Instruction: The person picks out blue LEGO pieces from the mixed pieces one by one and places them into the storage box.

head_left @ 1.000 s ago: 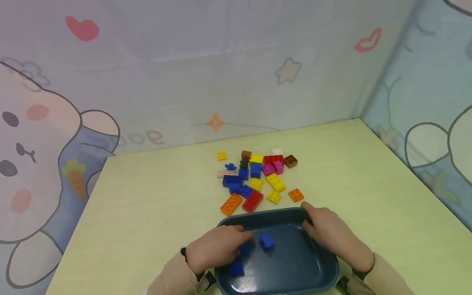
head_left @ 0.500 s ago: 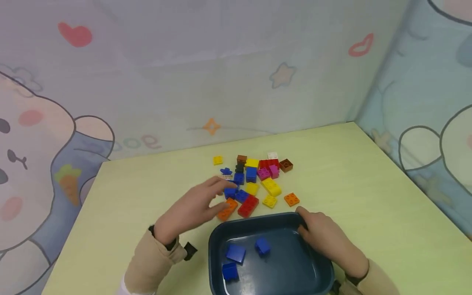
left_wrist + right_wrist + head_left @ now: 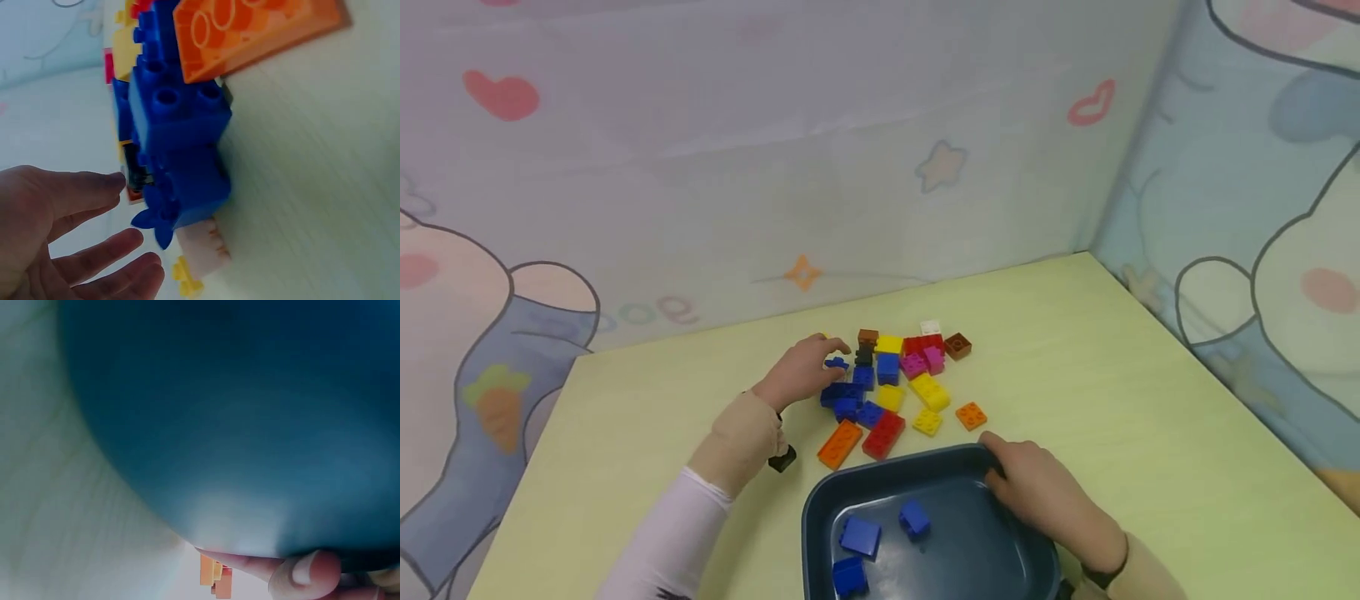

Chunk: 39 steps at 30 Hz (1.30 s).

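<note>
My left hand [image 3: 801, 371] reaches over the left side of a pile of toy building bricks, its fingers spread and apart from one another. Between thumb and fingers in the head view lies a small blue flower-shaped piece [image 3: 837, 363]; nothing is gripped there. The left wrist view has the blue flower piece [image 3: 157, 219] just beyond the fingertips, beside blue bricks [image 3: 181, 119]. With curled fingers my right hand [image 3: 1048, 492] holds the far right corner of a dark blue tray [image 3: 962, 550]. Several blue bricks [image 3: 861, 536] lie inside it.
Near the tray's far rim lie an orange brick [image 3: 840, 444] and a red brick [image 3: 883, 435]. Yellow bricks [image 3: 929, 391], a small orange brick [image 3: 972, 416] and a brown brick [image 3: 958, 346] are further right. A printed cloth [image 3: 865, 208] hangs behind the table.
My left hand has left the tray, uncovering blue bricks in it, and moved forward to the far left of the pile. The right hand stays on the tray's corner.
</note>
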### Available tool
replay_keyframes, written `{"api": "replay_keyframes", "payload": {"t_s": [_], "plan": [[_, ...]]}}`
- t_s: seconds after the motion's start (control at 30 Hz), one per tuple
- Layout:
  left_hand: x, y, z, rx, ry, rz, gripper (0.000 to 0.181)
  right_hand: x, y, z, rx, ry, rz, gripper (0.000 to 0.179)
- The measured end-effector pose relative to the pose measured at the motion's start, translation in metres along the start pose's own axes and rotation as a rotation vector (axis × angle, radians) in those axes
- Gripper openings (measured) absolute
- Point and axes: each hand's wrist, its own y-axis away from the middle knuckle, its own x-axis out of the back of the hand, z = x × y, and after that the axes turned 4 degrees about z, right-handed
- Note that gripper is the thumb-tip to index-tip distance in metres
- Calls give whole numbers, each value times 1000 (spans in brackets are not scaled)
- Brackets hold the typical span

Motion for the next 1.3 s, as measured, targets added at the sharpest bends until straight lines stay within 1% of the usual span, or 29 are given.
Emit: {"api": "replay_keyframes", "payload": {"t_s": [0.1,0.27,0.47,0.7,0.87,0.93,1.0,1.13,1.23,1.3], "plan": [[-6,-8,-1,10,-23,-26,34,-1,1,-1,4,-8,4,17],[-16,-15,-8,2,-46,-10,28,-3,0,-2,22,-18,8,19],[-23,-12,-15,5,-10,34,25,-4,0,-3,29,-26,0,18],[-20,-9,-13,-25,9,59,25,-5,3,-1,34,-31,6,17],[-9,-7,-5,-45,44,104,26,-6,4,-1,23,-36,4,16],[-1,-4,0,-66,68,115,26,-6,4,0,20,-30,3,16],[8,1,7,-99,96,115,25,-6,3,1,21,-24,6,15],[27,16,24,-169,149,96,23,-5,2,2,23,-20,8,16],[37,33,41,-230,156,72,21,-3,2,3,29,-18,19,16],[42,47,53,-293,137,49,20,-2,1,4,34,-14,27,16]]}}
